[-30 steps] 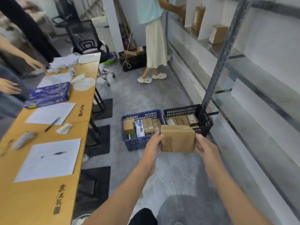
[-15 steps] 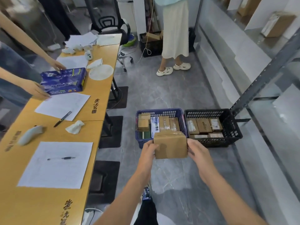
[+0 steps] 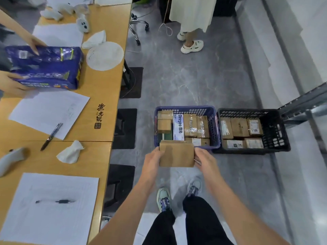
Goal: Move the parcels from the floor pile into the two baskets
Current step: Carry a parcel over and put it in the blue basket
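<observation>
I hold a plain brown cardboard parcel (image 3: 177, 153) between both hands, just in front of the near rim of the blue basket (image 3: 185, 109). My left hand (image 3: 153, 160) grips its left side and my right hand (image 3: 205, 160) grips its right side. The blue basket on the floor holds several parcels, one white with blue lettering. Right beside it stands the black basket (image 3: 276, 131), also holding several brown parcels. The floor pile is out of view.
A long wooden table (image 3: 99, 96) runs along the left with papers, pens, tissues and a blue package held by another person's hands. A second person (image 3: 192, 45) stands beyond the baskets. Metal shelving (image 3: 304, 101) lines the right. My feet stand on the grey floor below the parcel.
The view has tilted down and drawn closer to the baskets. The parcel in my hands has come down to the blue basket's near rim.
</observation>
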### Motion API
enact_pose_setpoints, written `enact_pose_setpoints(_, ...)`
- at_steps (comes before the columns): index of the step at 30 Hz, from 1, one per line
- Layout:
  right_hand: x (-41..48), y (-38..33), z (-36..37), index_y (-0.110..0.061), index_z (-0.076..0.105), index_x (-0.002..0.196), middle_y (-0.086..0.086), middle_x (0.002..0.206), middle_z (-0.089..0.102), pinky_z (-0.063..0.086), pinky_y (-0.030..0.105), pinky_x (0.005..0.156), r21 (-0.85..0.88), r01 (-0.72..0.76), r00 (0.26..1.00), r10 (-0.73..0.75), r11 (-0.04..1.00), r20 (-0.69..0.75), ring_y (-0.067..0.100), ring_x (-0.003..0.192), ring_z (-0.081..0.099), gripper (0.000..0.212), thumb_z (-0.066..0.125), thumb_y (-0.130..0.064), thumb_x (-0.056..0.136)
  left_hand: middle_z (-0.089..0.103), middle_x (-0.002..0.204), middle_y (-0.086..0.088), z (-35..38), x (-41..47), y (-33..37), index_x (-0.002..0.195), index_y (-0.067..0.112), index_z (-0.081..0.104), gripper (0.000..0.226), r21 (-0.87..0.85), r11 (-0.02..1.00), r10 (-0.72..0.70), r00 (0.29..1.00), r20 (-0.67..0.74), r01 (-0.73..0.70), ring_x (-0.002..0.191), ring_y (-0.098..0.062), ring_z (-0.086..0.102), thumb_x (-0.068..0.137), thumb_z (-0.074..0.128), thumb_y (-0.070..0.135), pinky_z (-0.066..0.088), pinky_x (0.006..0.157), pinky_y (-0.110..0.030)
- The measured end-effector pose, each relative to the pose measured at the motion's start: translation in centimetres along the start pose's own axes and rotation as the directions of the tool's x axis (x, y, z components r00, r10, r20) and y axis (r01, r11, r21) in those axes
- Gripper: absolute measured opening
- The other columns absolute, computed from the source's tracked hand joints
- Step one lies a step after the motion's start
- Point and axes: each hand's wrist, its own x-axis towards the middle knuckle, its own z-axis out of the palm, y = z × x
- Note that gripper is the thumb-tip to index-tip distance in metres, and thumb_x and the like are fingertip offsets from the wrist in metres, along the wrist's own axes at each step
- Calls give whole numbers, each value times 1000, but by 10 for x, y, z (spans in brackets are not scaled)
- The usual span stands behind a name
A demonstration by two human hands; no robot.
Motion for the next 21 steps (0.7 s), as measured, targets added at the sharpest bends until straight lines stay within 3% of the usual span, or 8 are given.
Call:
enact_pose_setpoints(3, 48, 1, 8, -23, 73, 109, 1, 118, 73, 53, 35, 103, -13, -55, 998, 55, 998, 25, 15, 115, 67, 19, 56, -31, 106, 77, 114, 3, -2, 44, 3, 118, 24, 76, 32, 27, 997, -78, 997, -22, 78, 109, -10, 69, 105, 47, 30, 48, 110, -44)
enact_pose_setpoints(5, 81, 2, 11, -24, 74, 109, -3, 114, 75, 51, 33, 104, -19, -75, 996, 76, 997, 53, 14, 113, 67, 17, 58, -30, 105, 77, 113, 8, -1, 75, 3, 110, 31, 77, 30, 43, 993, -111, 992, -55, 114, 111, -11, 68, 101, 50, 36, 46, 112, -47)
enact_pose_setpoints(8, 134, 13, 11, -21, 70, 129, -4, 124, 73, 49, 39, 110, -37, -154, 985, 156, 987, 71, 15, 119, 66, 29, 64, -32, 102, 78, 103, 6, 5, 124, -3, 99, 30, 78, 31, 53, 983, -170, 980, -99, 176, 98, -9, 70, 103, 48, 29, 49, 106, -49)
enact_pose_setpoints(10, 168, 21, 11, -23, 66, 136, -3, 130, 71, 48, 44, 112, -51, -212, 973, 216, 976, 86, 17, 122, 65, 38, 67, -31, 99, 74, 118, 4, 9, 154, -6, 114, 31, 76, 30, 66, 974, -205, 968, -142, 216, 110, -11, 67, 97, 54, 43, 49, 110, -50)
enact_pose_setpoints(13, 217, 32, 15, -22, 63, 140, -2, 132, 69, 50, 38, 109, -82, -260, 960, 266, 962, 86, 15, 121, 65, 39, 65, -23, 101, 59, 146, -2, 13, 206, -29, 143, 28, 59, 71, 84, 952, -276, 945, -176, 294, 132, -19, 56, 81, 59, 62, 43, 116, -48)
enact_pose_setpoints(16, 264, 47, 22, -18, 59, 145, -1, 135, 66, 49, 35, 108, -116, -293, 948, 304, 949, 92, 14, 122, 63, 44, 64, -21, 102, 55, 147, -12, 19, 248, -38, 147, 12, 51, 60, 108, 938, -305, 931, -199, 330, 134, -27, 54, 97, 55, 44, 44, 107, -40)
enact_pose_setpoints(21, 342, 85, 42, -17, 66, 132, -8, 114, 70, 49, 37, 110, -142, -301, 946, 314, 943, 80, 10, 109, 66, 30, 62, -13, 102, 65, 124, 1, 11, 321, -83, 134, 16, 59, 32, 184, 910, -327, 916, -231, 371, 111, -12, 60, 106, 52, 29, 46, 87, -25)
